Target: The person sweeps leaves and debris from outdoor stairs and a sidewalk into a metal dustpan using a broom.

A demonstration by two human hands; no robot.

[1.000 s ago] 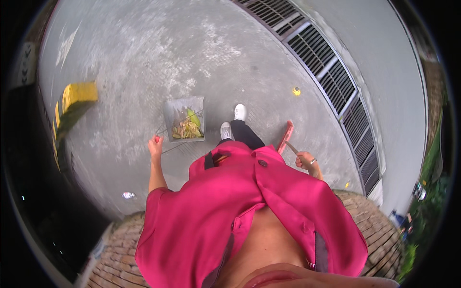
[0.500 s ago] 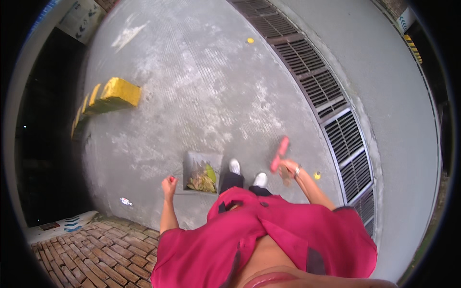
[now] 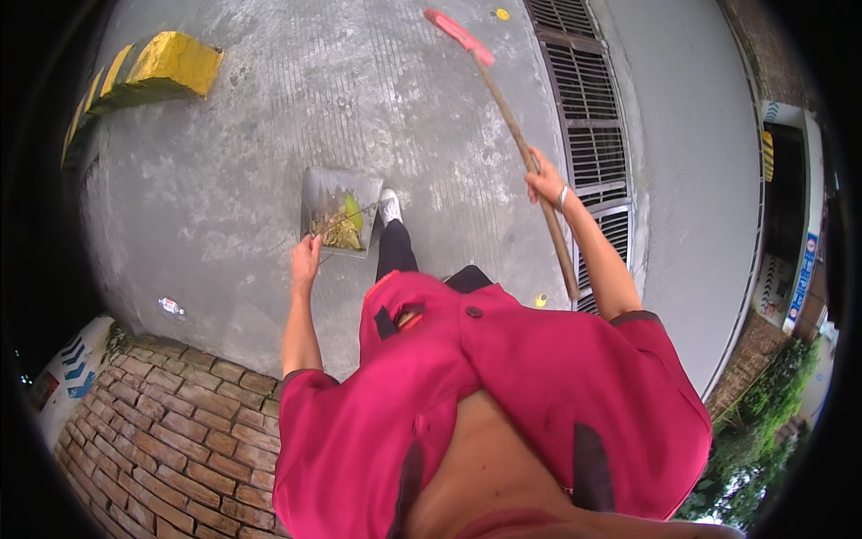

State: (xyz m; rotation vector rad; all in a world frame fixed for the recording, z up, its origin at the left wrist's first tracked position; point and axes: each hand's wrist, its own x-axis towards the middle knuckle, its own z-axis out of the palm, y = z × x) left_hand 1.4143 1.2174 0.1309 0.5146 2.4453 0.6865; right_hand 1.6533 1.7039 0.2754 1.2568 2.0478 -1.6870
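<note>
My right hand [image 3: 546,181] is wrapped round the wooden handle of a broom [image 3: 508,119]. Its pink head [image 3: 460,36] points forward and to the left, and the handle's other end comes back beside my right forearm. On my left side, my left hand [image 3: 306,258] is closed on the thin handle of a grey dustpan [image 3: 328,182]. Dry leaves and one larger green leaf [image 3: 352,214] lie in the dustpan. One white shoe [image 3: 390,207] shows just right of the pan.
A yellow-and-black concrete barrier [image 3: 175,67] stands at the far left. A drain with metal grates [image 3: 588,99] runs along the right. Yellow leaves [image 3: 502,14] and a piece of litter [image 3: 171,306] lie on the concrete. Brick paving [image 3: 189,404] is at the lower left.
The broom has swung forward and up, its pink head now far ahead. The dustpan shows further up the view, and my left hand remains by its handle.
</note>
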